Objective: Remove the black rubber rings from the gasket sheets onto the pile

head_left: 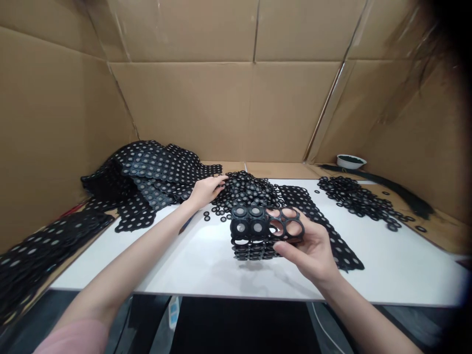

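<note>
My right hand [313, 241] grips a folded black ring mesh [248, 227] above the front of the white table. Some of its rings hold grey-centred discs, while the rings beside my fingers are hollow. At the left edge of a heap of small black rings [250, 189] is my left hand [209, 190]. Its fingers are bent toward the heap, and whether they pinch a ring is too small to make out. A dark pointed tool [186, 225] lies partly under my left forearm.
A large pile of black dotted mesh [158, 169] covers the back left, with more mesh [47, 241] at the left edge. A mesh strip [320, 221] lies behind my right hand. Larger black rings [354, 196], dark strands [398, 189] and a white bowl [350, 162] occupy the right.
</note>
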The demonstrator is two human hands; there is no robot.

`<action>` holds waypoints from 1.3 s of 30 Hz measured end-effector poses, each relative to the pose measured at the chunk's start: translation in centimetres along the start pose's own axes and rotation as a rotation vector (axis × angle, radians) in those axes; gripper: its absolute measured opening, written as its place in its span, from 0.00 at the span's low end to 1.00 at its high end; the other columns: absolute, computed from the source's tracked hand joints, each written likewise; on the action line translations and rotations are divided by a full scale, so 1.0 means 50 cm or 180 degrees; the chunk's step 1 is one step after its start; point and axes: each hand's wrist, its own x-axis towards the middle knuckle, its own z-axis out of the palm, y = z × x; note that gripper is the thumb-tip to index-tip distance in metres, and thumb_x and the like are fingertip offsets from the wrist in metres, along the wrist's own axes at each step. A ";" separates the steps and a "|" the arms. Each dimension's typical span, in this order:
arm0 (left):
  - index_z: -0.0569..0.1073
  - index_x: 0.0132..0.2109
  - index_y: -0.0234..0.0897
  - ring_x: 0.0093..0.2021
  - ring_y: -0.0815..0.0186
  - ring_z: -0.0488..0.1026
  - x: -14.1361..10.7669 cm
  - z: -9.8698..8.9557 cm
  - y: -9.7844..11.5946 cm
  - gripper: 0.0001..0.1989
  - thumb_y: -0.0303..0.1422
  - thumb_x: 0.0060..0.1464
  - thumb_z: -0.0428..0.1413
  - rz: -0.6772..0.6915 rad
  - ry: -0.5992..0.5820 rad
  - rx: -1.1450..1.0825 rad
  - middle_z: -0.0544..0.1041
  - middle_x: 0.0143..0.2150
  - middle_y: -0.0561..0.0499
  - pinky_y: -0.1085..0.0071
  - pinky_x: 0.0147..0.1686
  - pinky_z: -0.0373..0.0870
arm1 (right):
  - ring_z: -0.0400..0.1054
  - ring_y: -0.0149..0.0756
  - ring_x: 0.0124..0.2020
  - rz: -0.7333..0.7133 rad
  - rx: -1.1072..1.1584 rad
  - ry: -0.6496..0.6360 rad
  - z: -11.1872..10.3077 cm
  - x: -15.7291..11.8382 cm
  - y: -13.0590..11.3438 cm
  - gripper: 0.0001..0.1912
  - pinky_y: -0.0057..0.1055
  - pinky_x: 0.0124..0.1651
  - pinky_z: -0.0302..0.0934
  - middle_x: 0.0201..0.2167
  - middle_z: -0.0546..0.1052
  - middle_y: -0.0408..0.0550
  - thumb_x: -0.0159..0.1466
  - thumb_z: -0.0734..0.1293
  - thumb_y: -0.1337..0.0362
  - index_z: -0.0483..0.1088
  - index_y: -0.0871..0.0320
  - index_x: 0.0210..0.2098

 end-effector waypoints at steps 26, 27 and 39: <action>0.71 0.52 0.38 0.49 0.67 0.74 -0.102 -0.202 0.305 0.22 0.31 0.48 0.64 0.0695 0.0236 -0.1688 0.75 0.49 0.48 0.75 0.49 0.72 | 0.69 0.31 0.44 0.0520 0.0973 0.0536 0.030 0.006 -0.012 0.09 0.23 0.40 0.62 0.41 0.75 0.41 0.58 0.72 0.68 0.67 0.54 0.27; 0.71 0.52 0.38 0.48 0.67 0.74 -0.104 -0.199 0.308 0.23 0.30 0.48 0.64 0.0802 0.0354 -0.1644 0.75 0.49 0.48 0.75 0.49 0.73 | 0.69 0.31 0.44 0.0383 0.0914 0.0453 0.028 0.005 -0.011 0.09 0.24 0.42 0.62 0.42 0.75 0.41 0.59 0.71 0.70 0.66 0.55 0.27; 0.68 0.55 0.35 0.44 0.67 0.76 -0.116 -0.185 0.305 0.27 0.23 0.46 0.64 0.1230 0.0741 -0.1627 0.76 0.47 0.47 0.75 0.47 0.74 | 0.69 0.29 0.42 -0.0080 0.0563 0.0092 0.019 0.003 -0.004 0.10 0.21 0.44 0.63 0.39 0.75 0.41 0.59 0.69 0.74 0.66 0.54 0.30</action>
